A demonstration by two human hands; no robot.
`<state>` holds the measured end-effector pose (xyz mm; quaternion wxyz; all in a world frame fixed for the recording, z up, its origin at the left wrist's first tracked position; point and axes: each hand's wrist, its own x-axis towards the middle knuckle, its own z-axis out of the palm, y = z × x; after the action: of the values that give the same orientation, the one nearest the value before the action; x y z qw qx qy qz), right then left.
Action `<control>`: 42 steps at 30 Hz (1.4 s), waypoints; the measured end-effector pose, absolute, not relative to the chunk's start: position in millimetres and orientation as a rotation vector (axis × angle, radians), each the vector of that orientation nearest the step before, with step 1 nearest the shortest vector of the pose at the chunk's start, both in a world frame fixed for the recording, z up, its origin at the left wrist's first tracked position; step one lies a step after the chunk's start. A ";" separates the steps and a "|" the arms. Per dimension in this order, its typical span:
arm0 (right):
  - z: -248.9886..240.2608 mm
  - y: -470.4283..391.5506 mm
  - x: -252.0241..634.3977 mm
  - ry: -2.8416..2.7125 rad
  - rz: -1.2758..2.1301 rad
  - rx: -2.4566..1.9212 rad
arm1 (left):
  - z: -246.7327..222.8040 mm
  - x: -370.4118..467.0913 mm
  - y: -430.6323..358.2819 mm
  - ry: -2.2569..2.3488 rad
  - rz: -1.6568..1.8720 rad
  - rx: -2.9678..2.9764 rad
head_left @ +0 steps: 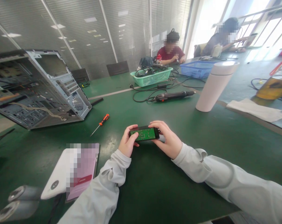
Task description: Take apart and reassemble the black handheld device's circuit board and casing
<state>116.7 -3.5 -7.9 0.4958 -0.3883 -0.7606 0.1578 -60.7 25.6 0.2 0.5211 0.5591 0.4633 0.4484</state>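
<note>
Between my hands, just above the green table, is a green circuit board in a black casing [145,134], its board side turned up toward me. My left hand [128,141] grips its left end, the thumb lying on the board and the fingers behind the far edge. Around the right end closes my right hand [167,140], fingers along the far edge and thumb beneath the near corner. A screwdriver with an orange and black handle [104,118] lies to the left of my hands.
An open computer case [79,105] stands at left. Beyond my hands lie a corded electric screwdriver [171,96], a green basket of cables [152,78] and a blue basket [196,70]. A pink tumbler [213,88] stands right. A phone [59,174] lies front left. Two people sit farther back.
</note>
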 end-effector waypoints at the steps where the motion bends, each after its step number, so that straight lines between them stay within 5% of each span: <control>1: -7.9 -3.2 117.1 -1.836 0.387 -0.947 | 0.4 -60.9 24.9 1.096 1.078 1.350; 20: -11.0 4.5 118.0 -1.461 0.968 -1.060 | 7.3 -58.1 19.3 0.998 1.143 1.466; 32: 5.3 13.6 127.6 -0.887 1.670 -1.237 | 0.2 -57.4 18.0 1.029 1.037 1.549; 42: 16.7 4.2 124.5 -1.139 2.205 -1.135 | -11.3 -65.4 32.1 1.252 1.040 1.427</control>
<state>124.5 4.2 16.7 0.2047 -0.4072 -0.4085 0.7908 -65.4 32.1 -11.3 0.4693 0.5821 0.5107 0.4244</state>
